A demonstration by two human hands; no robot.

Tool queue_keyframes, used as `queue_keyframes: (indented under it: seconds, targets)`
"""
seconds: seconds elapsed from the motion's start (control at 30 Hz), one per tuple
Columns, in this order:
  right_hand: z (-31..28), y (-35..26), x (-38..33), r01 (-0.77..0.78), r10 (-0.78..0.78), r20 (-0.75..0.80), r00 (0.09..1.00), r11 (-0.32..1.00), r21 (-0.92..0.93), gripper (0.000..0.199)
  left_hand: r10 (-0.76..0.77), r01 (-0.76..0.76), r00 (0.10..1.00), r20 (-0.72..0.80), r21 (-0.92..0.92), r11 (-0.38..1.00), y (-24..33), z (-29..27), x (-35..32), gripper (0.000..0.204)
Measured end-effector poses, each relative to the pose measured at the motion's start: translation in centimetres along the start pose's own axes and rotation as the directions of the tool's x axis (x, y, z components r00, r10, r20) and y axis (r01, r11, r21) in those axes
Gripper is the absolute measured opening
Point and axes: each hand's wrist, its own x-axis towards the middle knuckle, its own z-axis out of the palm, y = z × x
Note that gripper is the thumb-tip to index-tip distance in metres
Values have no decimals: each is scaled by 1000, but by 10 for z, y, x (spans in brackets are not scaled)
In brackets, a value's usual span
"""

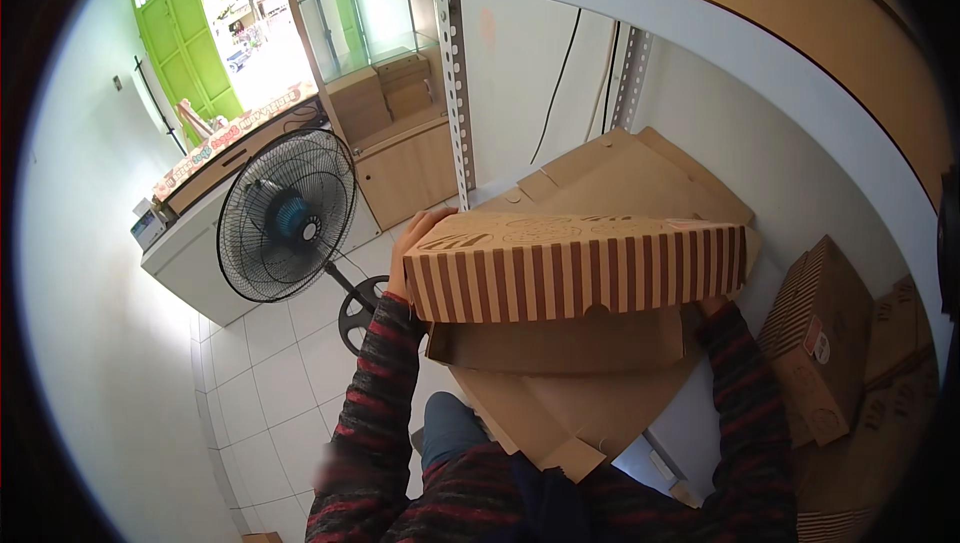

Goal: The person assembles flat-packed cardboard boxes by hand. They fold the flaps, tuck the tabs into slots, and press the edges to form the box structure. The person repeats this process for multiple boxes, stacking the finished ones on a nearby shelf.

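Note:
In front of me is a shallow cardboard box (575, 268) with brown stripes along its side and dark printing on top. Its striped lid is tilted up, and the plain brown inside (560, 343) shows below it. My left hand (410, 243) is closed round the box's left end, fingers over the top corner. At the right end, my right hand (712, 307) shows only a small part; its fingers are hidden by the box. Under the box lie large unfolded cardboard sheets (610, 178), which stick out behind it and toward my lap.
A black standing fan (288, 215) is at the left on a white tiled floor (260, 363). Striped boxes (815, 343) are stacked at the right. A white metal shelf (760, 33) holding cardboard arches overhead, its perforated post (456, 93) rising beyond my left hand.

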Motion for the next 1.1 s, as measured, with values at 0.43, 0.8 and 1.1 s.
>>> queue_keyframes:
  seconds: [0.43,0.8,1.1]
  targets:
    - [-25,-13,3,252,-248,-50,967,960,121,52,-419,469,880,223,-544,696,40,-16,13,44]
    - [-148,-120,-27,-24,27,345,938,1000,-10,88,-167,195,981,102,-457,868,44,-46,-76,77]
    - [-73,-179,-39,493,-399,371,838,847,-202,90,-392,319,920,7,-592,740,57,8,-92,60]
